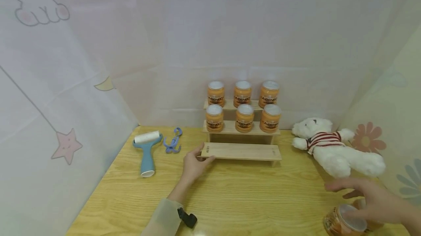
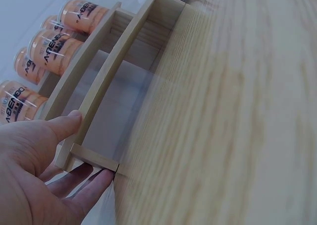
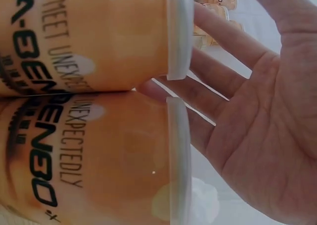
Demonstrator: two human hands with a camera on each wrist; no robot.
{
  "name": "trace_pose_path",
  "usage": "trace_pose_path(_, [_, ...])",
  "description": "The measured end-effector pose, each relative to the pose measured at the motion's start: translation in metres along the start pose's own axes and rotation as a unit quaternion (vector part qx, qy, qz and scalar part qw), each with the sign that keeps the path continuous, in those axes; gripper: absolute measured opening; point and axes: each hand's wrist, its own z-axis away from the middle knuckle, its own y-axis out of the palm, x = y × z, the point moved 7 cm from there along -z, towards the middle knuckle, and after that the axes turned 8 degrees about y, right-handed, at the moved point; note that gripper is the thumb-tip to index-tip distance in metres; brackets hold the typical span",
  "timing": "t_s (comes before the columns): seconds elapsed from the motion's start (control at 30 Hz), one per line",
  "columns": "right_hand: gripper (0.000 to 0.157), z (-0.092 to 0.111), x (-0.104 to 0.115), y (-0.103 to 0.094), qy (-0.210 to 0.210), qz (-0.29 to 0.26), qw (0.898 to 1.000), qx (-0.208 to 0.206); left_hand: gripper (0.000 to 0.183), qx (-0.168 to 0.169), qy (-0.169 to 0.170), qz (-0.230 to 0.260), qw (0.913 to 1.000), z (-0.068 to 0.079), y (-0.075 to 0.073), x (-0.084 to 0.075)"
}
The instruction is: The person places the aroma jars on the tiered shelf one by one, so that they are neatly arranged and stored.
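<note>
A three-tier wooden display rack point(image 1: 243, 151) stands at the back of the table, with orange jars point(image 1: 244, 119) with pale lids on its upper two tiers. My left hand point(image 1: 194, 164) grips the left end of its bare lowest tier. In the left wrist view, the thumb point(image 2: 67, 125) presses the board's front edge and the other fingers reach round the end support. At the front right, my right hand point(image 1: 378, 199) is over two more jars point(image 1: 342, 221), its fingers spread. The right wrist view shows these jars point(image 3: 114, 150) side by side, the fingers beside their lids.
A blue-handled lint roller point(image 1: 147, 155) and a purple hook point(image 1: 173, 141) lie left of the rack. On the right lies a white teddy bear point(image 1: 332, 148) in a striped top. Printed cloth point(image 1: 210, 38) hangs behind the table.
</note>
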Motion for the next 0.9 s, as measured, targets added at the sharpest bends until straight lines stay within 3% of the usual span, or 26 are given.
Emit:
trace_pose_path(0.17, [0.063, 0.004, -0.006, 0.007, -0.02, -0.041, 0.998, 0.045, 0.08, 0.001, 0.003, 0.002, 1.0, 0.0, -0.001, 0.0])
trace_pose_path(0.4, [0.07, 0.004, -0.002, 0.01, -0.036, -0.03, 0.998, 0.052, 0.079, -0.002, 0.008, -0.001, 1.0, 0.0, -0.001, -0.001])
trace_pose_path(0.63, [0.066, 0.004, -0.001, 0.015, -0.001, -0.017, 0.995, 0.101, 0.079, 0.001, 0.011, 0.004, 0.9999, 0.0, 0.0, -0.001])
trace_pose_path(0.77, [0.058, 0.006, 0.004, 0.016, 0.004, 0.025, 0.994, 0.108, 0.078, 0.001, 0.01, -0.003, 0.9999, 0.0, 0.001, 0.0])
trace_pose_path(0.9, [0.052, 0.006, 0.01, 0.015, 0.001, 0.112, 0.989, 0.094, 0.078, -0.002, 0.011, -0.004, 0.9999, -0.001, 0.001, 0.001])
